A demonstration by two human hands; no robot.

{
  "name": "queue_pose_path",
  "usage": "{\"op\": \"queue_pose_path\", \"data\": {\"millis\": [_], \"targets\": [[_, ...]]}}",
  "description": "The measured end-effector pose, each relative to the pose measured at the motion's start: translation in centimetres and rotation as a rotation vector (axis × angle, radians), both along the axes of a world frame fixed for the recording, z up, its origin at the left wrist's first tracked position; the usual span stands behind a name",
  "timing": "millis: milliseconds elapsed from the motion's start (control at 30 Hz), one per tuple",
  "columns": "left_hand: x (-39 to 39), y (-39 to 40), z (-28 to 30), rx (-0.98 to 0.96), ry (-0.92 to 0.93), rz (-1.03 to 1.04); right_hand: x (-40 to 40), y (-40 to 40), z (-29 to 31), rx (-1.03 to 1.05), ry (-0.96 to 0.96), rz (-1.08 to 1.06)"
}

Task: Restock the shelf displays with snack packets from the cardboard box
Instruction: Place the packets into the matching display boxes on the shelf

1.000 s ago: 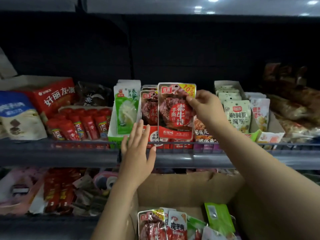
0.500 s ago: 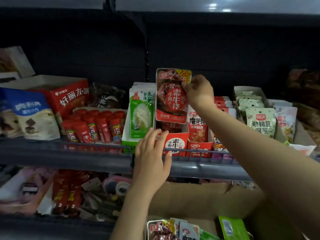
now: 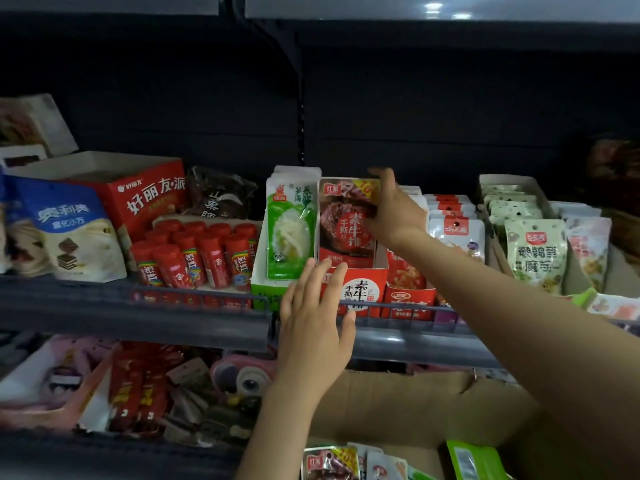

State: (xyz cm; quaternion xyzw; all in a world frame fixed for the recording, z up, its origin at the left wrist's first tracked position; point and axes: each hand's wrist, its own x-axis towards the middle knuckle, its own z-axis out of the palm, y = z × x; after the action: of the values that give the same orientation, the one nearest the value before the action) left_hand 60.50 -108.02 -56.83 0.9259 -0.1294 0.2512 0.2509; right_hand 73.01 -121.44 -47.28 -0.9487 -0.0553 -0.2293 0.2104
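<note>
Red snack packet [image 3: 346,223] standing upright in the red display carton [image 3: 360,289] on the shelf [image 3: 138,317]. Right hand [image 3: 394,209] curled around its upper right edge, fingertips blurred. Left hand [image 3: 315,323] spread flat, touching the carton's front. Cardboard box [image 3: 398,403] below the carton, partly cut off.

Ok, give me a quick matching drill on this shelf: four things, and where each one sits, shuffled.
Things:
1. red beef-print packet
2. green packet
3. red tubes
4. cardboard box

Places:
A. below the shelf, in front of the person
B. left of the green packet
C. in the red display box, right hand on it
D. in the green-and-white tray

Pairs: 1-C, 2-D, 3-B, 4-A
</note>
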Motion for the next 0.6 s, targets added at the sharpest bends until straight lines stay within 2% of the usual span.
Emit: {"op": "queue_pose_path", "data": {"millis": [100,233,467,600], "targets": [[0.0,0.0,0.0,0.001,0.001,0.0,0.2,0.0,-0.3,-0.157,0.008,-0.063],[-0.1,0.0,-0.1,0.005,0.003,0.0,0.1,0.0,-0.7,-0.164,-0.001,-0.087],[-0.1,-0.2,-0.1,0.029,0.03,0.016,0.4,-0.6,-0.7,-0.025,0.022,-0.023],[-0.5,-0.5,0.3,0.021,0.081,0.035,-1.0,-1.3,-0.6,0.12,-0.03,0.072]]}}
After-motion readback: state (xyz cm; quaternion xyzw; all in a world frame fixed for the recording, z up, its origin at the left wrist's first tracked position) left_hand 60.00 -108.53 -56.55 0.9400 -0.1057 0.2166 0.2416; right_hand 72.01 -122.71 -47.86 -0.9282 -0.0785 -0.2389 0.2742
